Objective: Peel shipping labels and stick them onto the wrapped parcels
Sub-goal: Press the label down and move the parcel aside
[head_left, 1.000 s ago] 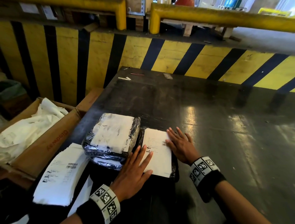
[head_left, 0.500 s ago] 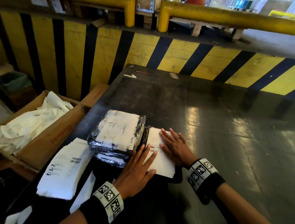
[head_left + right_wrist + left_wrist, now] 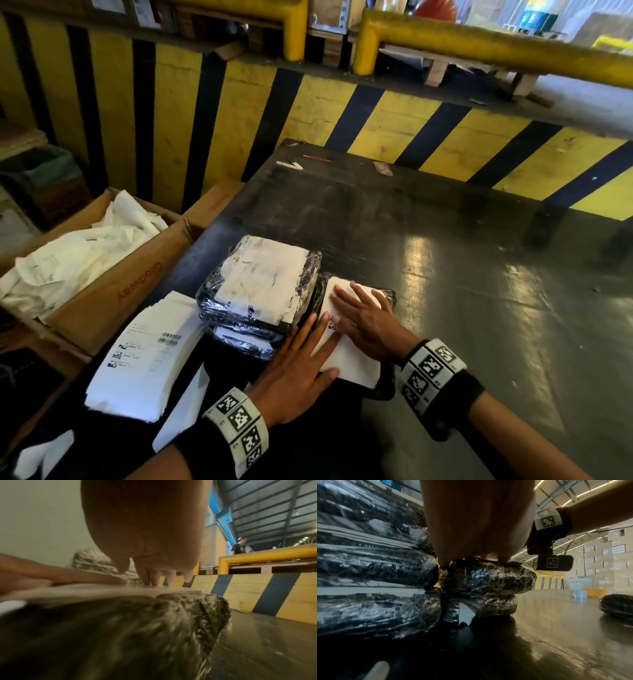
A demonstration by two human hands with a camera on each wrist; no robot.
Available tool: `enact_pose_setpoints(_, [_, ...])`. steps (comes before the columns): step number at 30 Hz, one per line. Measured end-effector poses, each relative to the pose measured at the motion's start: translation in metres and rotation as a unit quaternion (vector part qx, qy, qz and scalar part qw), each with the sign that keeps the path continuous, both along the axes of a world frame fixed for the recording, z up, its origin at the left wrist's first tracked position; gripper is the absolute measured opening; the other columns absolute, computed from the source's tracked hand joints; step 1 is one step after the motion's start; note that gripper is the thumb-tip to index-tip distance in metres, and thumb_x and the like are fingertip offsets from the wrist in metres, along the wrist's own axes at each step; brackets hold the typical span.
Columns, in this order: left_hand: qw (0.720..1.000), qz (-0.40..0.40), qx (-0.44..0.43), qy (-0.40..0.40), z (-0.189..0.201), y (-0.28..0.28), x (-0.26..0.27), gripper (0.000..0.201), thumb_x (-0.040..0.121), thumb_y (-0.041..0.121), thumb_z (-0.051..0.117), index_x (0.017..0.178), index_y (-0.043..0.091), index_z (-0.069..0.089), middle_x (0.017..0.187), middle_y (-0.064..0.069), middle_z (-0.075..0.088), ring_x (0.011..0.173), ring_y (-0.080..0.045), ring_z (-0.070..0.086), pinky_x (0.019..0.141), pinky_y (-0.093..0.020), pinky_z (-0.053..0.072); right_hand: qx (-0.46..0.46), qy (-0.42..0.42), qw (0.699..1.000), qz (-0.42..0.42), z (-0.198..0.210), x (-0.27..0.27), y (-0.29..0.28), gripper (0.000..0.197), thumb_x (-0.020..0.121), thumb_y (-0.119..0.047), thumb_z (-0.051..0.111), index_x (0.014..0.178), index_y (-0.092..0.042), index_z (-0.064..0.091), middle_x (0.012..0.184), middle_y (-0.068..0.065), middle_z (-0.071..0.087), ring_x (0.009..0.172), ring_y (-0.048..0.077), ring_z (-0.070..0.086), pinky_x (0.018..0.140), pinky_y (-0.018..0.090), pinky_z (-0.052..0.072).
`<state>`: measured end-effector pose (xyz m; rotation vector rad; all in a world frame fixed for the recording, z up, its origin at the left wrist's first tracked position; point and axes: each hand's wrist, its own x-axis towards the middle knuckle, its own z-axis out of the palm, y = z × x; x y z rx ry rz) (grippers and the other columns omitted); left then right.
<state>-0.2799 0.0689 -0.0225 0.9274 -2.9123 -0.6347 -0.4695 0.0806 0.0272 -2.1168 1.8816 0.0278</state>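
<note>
Right hand [image 3: 368, 330] flat, fingers spread, pressing white label [image 3: 349, 370] on wrapped parcel [image 3: 388, 298], lower centre of frame. Left hand [image 3: 294, 373] flat, fingers straight, on label's left edge. Taller parcel stack [image 3: 260, 291] just left; label sheets [image 3: 144, 359] lower left.

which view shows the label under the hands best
The head view: the white label lies in full on the wrapped parcel, both hands flat on it. The right wrist view catches it only edge-on and blurred. The left wrist view shows the parcel's side, not the label face.
</note>
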Motion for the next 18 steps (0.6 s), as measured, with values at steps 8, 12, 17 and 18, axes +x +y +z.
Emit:
enact_pose_setpoints(8, [1.0,0.008,0.004,-0.008,0.004,0.001,0.001,0.06,0.096,0.053,0.019,0.142,0.041,-0.019,0.152,0.009,-0.032,0.136,-0.01,-0.036,0.119,-0.042,-0.003,0.043,0.024,0.999,-0.015,0.002,-0.001,-0.036,0.058,0.099,-0.046,0.015,0.15,-0.02,0.002,0.159,-0.003,-0.002,0.145,0.018,-0.008,0.117,0.047,-0.003])
enact_pose_setpoints(12, [1.0,0.0,-0.011,-0.009,0.001,0.0,0.001,0.065,0.085,0.063,0.001,0.143,0.041,-0.019,0.152,0.009,-0.032,0.136,-0.008,-0.036,0.118,-0.039,-0.005,-0.002,0.029,1.0,0.012,-0.005,-0.01,-0.003,0.092,0.071,-0.071,-0.021,0.149,-0.026,-0.002,0.151,-0.013,-0.016,0.141,0.011,-0.018,0.116,0.043,-0.008])
enact_pose_setpoints(17, [1.0,0.001,-0.014,-0.006,-0.001,0.0,0.001,0.077,0.074,0.069,-0.01,0.145,0.038,-0.014,0.151,0.009,-0.033,0.136,-0.007,-0.034,0.118,-0.038,-0.005,-0.009,-0.016,1.0,-0.008,-0.02,-0.032,0.059,0.077,0.074,-0.072,-0.019,0.143,-0.038,-0.012,0.151,-0.02,-0.02,0.138,0.004,-0.027,0.115,0.038,-0.016])
enact_pose_setpoints(18, [1.0,0.002,-0.012,-0.007,0.0,0.001,0.001,0.077,0.074,0.069,-0.01,0.144,0.038,-0.015,0.151,0.009,-0.033,0.136,-0.007,-0.035,0.118,-0.038,-0.006,-0.008,-0.023,1.0,-0.019,-0.022,-0.036,0.069,0.077,0.074,-0.072,-0.019,0.143,-0.038,-0.012,0.151,-0.021,-0.019,0.137,0.001,-0.029,0.116,0.038,-0.016])
